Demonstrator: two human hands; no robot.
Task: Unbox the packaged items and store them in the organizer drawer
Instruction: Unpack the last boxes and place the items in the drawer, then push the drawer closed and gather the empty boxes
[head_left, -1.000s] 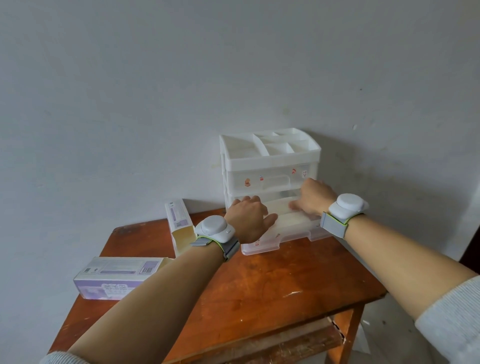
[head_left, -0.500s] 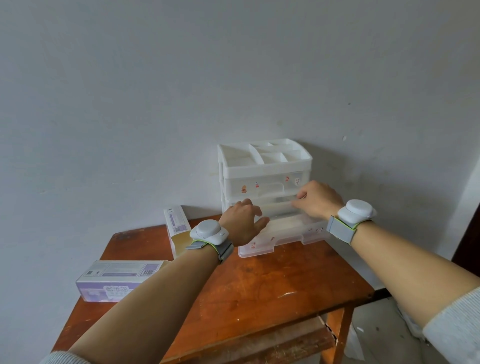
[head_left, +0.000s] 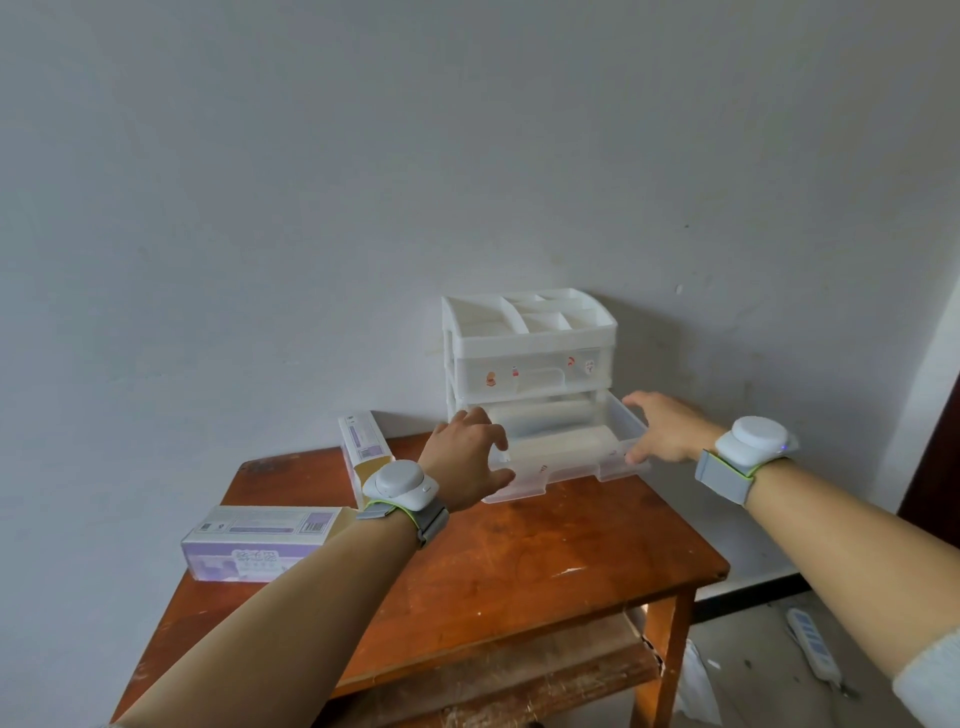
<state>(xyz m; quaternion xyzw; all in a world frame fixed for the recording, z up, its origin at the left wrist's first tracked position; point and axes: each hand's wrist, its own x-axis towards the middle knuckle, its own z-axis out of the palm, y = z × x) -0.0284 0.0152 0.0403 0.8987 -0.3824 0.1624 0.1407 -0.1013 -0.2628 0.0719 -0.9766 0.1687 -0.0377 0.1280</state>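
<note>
Drawer (head_left: 545, 475): pulled out of organizer (head_left: 530, 338), white tubes (head_left: 558, 448) inside.
Left hand (head_left: 467, 462): fingers curled over drawer's left front corner.
Right hand (head_left: 667, 431): fingers straight, against drawer's right wall.
Purple box (head_left: 260, 545): flat on tabletop (head_left: 545, 561), left.

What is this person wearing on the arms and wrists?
A round white puck sits on each wrist: the left device and the right device, each on a grey fabric strap edged in lime green. The right one shows a tiny blue light. Forearms are bare; a white knitted sleeve cuff shows on the right arm.
</note>
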